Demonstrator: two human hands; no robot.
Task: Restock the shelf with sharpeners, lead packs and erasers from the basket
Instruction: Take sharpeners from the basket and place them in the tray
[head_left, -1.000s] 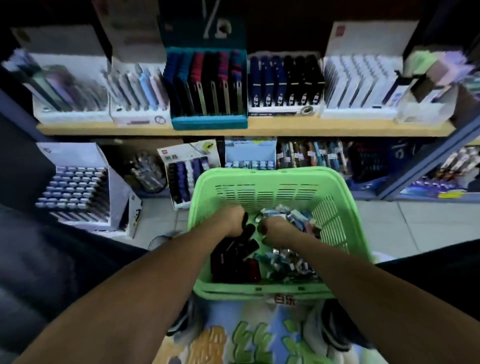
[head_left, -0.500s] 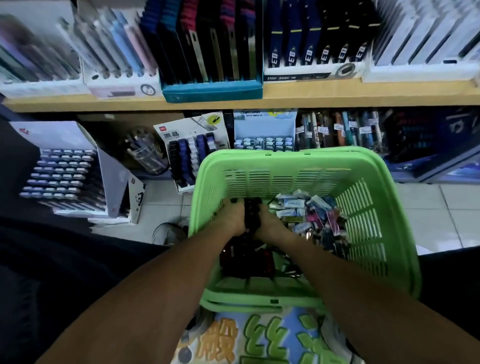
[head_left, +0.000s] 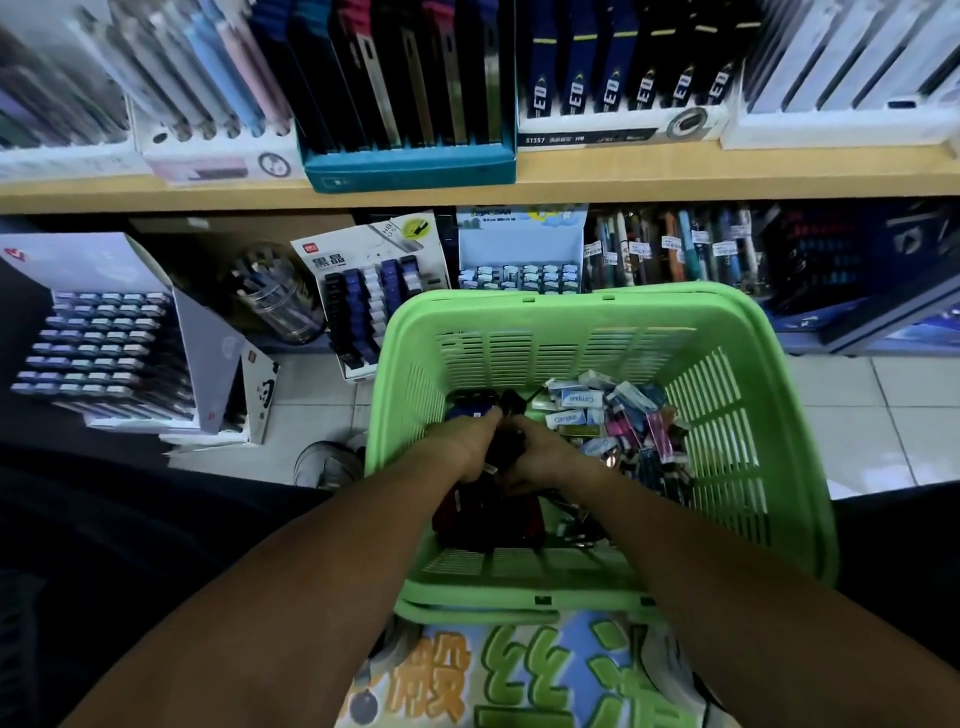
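A green plastic basket (head_left: 737, 332) sits in front of me, below the shelf. Its right half holds a heap of white, blue and pink erasers and small packs (head_left: 613, 415). Dark, black and red lead packs (head_left: 488, 514) lie in its left half. My left hand (head_left: 462, 441) and my right hand (head_left: 540, 457) are both down in the basket, pressed together around a bundle of dark lead packs (head_left: 501, 447) that they grip between them. Their fingertips are hidden.
The wooden shelf (head_left: 571, 174) above carries boxes of pens. Below it stand an open lead-pack display box (head_left: 374, 291), an eraser box (head_left: 519, 260), a clear jar (head_left: 275, 301) and a tilted display of small boxes (head_left: 104, 348) on the tiled floor. A printed bag (head_left: 519, 675) lies under the basket.
My view has dropped and moved closer to the basket. My hands came together from apart and now hold the dark packs between them.
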